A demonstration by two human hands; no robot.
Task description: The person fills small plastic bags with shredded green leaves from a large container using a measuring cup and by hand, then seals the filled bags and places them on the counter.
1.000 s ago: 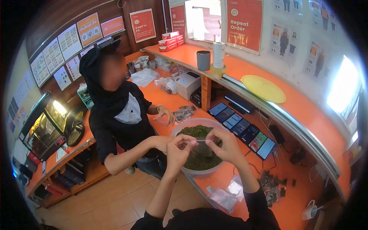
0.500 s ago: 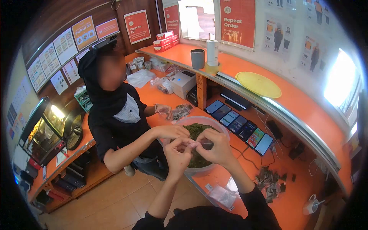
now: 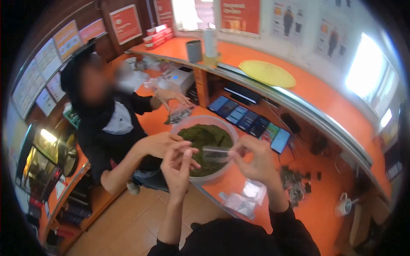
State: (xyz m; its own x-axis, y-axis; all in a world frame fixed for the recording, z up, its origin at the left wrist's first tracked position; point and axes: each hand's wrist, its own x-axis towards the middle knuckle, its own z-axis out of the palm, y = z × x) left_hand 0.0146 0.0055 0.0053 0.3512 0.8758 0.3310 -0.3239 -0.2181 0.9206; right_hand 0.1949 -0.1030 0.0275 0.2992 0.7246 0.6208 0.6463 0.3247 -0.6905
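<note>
My right hand (image 3: pixel 255 160) pinches a small clear plastic bag (image 3: pixel 215 154) by one end, above a large translucent tub (image 3: pixel 234 133). Inside the tub lies a dark green, crumbly, dried-leaf-like material (image 3: pixel 209 134). Just left of the bag is my left hand (image 3: pixel 178 166), fingers apart and holding nothing that I can see. A co-worker's hand (image 3: pixel 160 144) reaches to the tub's left rim, partly behind my left hand. The co-worker's other hand (image 3: pixel 173 98) is over a pile of small filled packets (image 3: pixel 180 114) behind the tub.
Clear plastic packaging (image 3: pixel 241 204) lies at the counter's near edge. Another pile of small packets (image 3: pixel 294 181) is to the right, with a white mug (image 3: pixel 344 205) beyond. Several phones (image 3: pixel 247 120) stand in a row behind the tub. A yellow lid (image 3: pixel 268 73) rests on the shelf.
My hands have moved apart: the left has come off the bag and opened, while the right keeps it. The co-worker's far hand has moved over the packets. The view has shifted.
</note>
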